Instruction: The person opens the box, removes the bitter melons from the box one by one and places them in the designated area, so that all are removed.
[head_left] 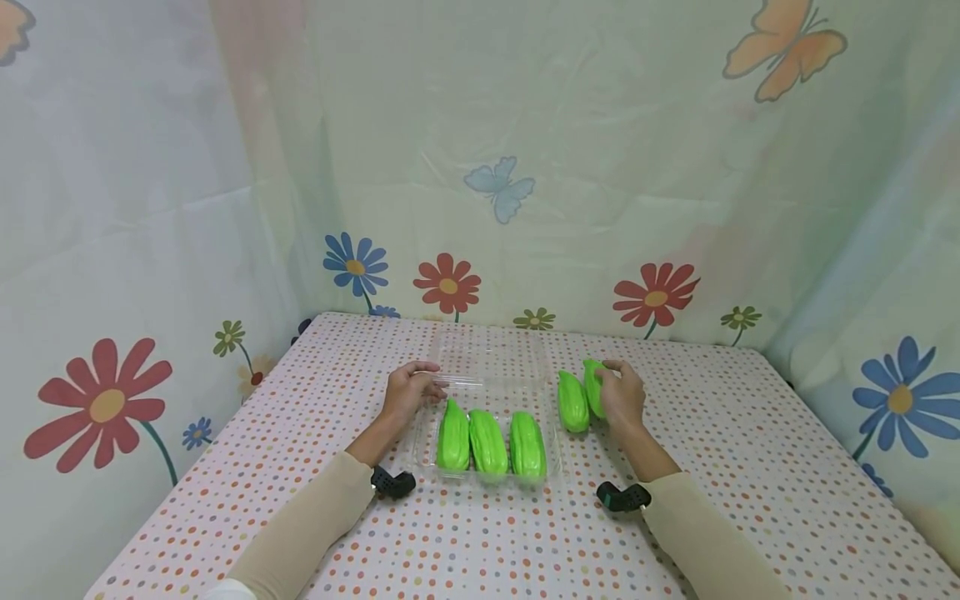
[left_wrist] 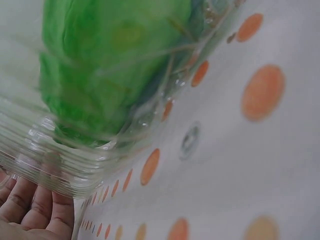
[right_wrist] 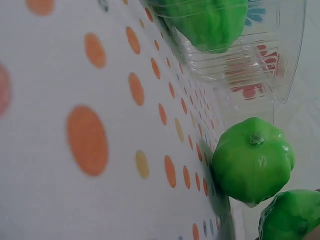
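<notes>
A clear plastic clamshell box (head_left: 555,467) stands on the table, its lid (head_left: 491,354) folded back away from me. Three green ridged gourds (head_left: 489,443) lie side by side in its base. At the box's back left corner, my left hand (head_left: 405,392) grips the plastic edge; its fingers (left_wrist: 37,207) show against the ridged wall in the left wrist view. To the right of the box, my right hand (head_left: 624,396) holds a green gourd (head_left: 592,387), partly hidden by the fingers. Just left of that one lies another gourd (head_left: 573,402), whose stem end (right_wrist: 255,160) faces the right wrist camera.
The table (head_left: 480,542) wears a white cloth with coloured dots. A curtain (head_left: 420,125) printed with flowers and butterflies encloses the back and both sides. Black wrist cameras (head_left: 392,482) are strapped to both forearms.
</notes>
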